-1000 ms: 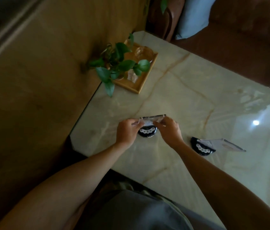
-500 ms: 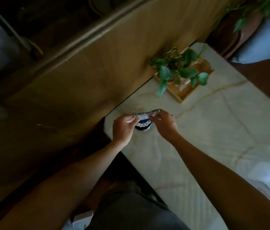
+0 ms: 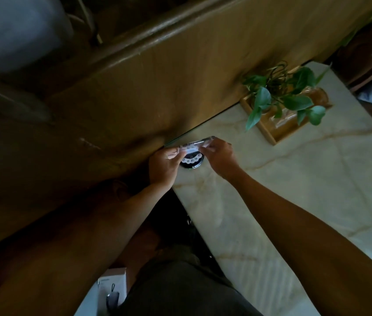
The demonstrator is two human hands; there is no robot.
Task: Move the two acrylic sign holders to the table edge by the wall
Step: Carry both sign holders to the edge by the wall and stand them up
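Since 0.5 s ago the sign holder [image 3: 191, 153] has shifted closer to the wall [image 3: 180, 92], at the table [image 3: 294, 190] corner. Left hand [image 3: 164, 165] and right hand [image 3: 220, 156] each pinch 1 end of its clear panel, fingers closed.

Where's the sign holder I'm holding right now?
The sign holder is near the middle of the head view, pinched between left hand and right hand, at the table corner by the wall.

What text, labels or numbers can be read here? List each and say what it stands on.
None can be read.
sign holder, black base: a row of white round marks, too blurred to read.
white box on the floor: faint print, too small to read.
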